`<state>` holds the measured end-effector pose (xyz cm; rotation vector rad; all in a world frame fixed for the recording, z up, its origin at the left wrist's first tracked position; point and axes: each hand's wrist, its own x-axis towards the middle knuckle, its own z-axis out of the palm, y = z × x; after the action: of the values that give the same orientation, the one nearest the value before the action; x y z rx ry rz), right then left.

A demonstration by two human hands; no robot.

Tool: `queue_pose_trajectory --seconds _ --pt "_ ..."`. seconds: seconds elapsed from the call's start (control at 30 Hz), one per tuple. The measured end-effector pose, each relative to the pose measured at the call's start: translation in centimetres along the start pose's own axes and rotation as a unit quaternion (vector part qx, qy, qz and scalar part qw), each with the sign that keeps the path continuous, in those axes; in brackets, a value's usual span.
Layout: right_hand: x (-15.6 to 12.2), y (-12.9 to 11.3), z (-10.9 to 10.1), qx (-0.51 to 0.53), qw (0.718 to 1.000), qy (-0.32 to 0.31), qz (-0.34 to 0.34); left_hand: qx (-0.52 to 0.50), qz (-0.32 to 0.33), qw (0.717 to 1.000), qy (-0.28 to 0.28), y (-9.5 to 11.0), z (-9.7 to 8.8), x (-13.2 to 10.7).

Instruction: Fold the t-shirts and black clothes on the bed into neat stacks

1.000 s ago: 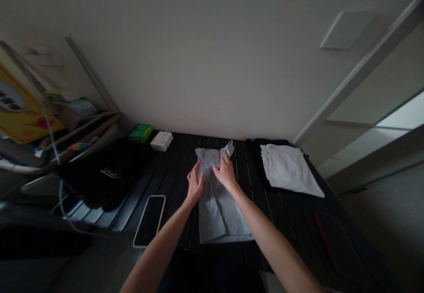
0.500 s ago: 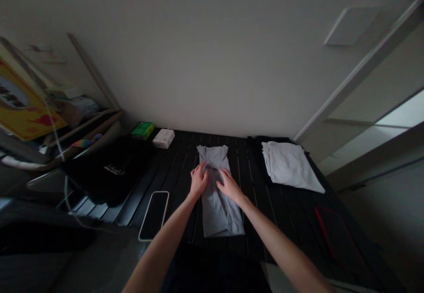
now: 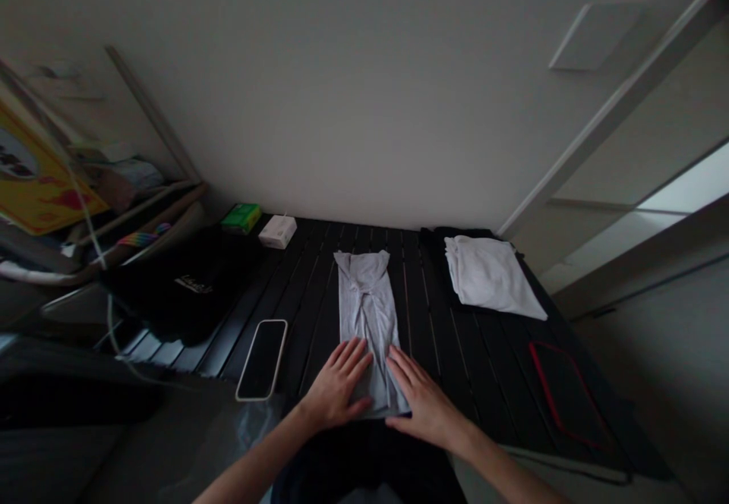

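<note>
A grey garment point(image 3: 367, 299), folded into a long narrow strip, lies lengthwise on the dark slatted table point(image 3: 307, 291). Its upper part shows a bunched crease in the middle. On the strip's near left side rests my left hand point(image 3: 340, 384), fingers stretched out over the cloth. Opposite it, my right hand point(image 3: 418, 394) lies on the near right edge with its fingers extended. Neither hand grips the cloth. The garment's near end is partly hidden between my hands.
White folded cloth point(image 3: 493, 276) lies on black cloth point(image 3: 436, 250) at the right. A white-rimmed phone point(image 3: 262, 360), black garment point(image 3: 194, 288), white box point(image 3: 278, 231) and green pack point(image 3: 241, 218) are at the left. A red-edged flat object point(image 3: 566, 394) lies at the near right.
Both hands have slid from the garment's middle toward its near end, and their fingers have flattened out. The creased upper part now shows uncovered.
</note>
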<state>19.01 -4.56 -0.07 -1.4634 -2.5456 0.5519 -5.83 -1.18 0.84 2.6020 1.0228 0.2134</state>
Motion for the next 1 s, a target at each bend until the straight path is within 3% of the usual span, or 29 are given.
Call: queue_pose_trajectory --seconds 0.1,0.2,0.27,0.33,0.4,0.47,0.53,0.63,0.73,0.8,0.83,0.9,1.0 --pt "-1.3 -0.5 -0.3 -0.059 0.997 -0.028 -0.050 -0.003 0.026 0.998 -0.060 1.1 0.3 -3.1" --pt "-1.8 -1.8 -0.7 -0.096 0.993 -0.011 -0.063 -0.011 0.009 0.998 -0.065 1.8 0.3 -4.5" --pt "-1.6 -2.7 -1.8 -0.077 0.993 -0.039 -0.081 -0.048 0.002 0.997 -0.057 2.3 -0.5 -4.8" --pt "-1.0 -3.1 -3.9 -0.021 0.986 -0.124 -0.112 -0.115 -0.007 0.991 -0.065 2.9 -2.1 -4.6" --pt "0.0 -2.9 -6.4 0.061 0.962 -0.233 -0.130 -0.200 -0.019 0.975 -0.098 3.4 -4.0 -4.2" --pt "1.4 -2.1 -8.8 0.140 0.937 -0.296 -0.121 -0.281 -0.032 0.951 -0.127 3.3 -5.5 -3.5" --pt "3.2 -1.1 -10.6 0.183 0.945 -0.261 -0.077 -0.335 -0.068 0.934 -0.109 2.2 -6.5 -2.3" --pt "6.6 0.0 -11.5 0.172 0.978 -0.111 0.022 -0.348 -0.162 0.923 0.031 -0.6 -7.0 0.3" --pt "9.3 0.0 -10.2 0.134 0.985 0.010 0.105 -0.281 -0.228 0.909 0.206 -3.2 -6.4 3.0" --pt "10.0 -0.5 -8.0 0.089 0.980 0.079 0.161 -0.185 -0.284 0.900 0.273 -3.9 -5.4 4.0" --pt "10.0 -0.9 -6.6 0.063 0.975 0.101 0.187 -0.137 -0.319 0.896 0.277 -3.8 -4.5 4.2" --pt "9.6 -1.5 -3.5 0.019 0.969 0.106 0.224 -0.070 -0.379 0.893 0.234 -3.3 -2.4 4.0" --pt "8.7 -2.0 0.5 -0.012 0.968 0.076 0.237 -0.015 -0.394 0.904 0.162 -1.9 1.0 3.4"
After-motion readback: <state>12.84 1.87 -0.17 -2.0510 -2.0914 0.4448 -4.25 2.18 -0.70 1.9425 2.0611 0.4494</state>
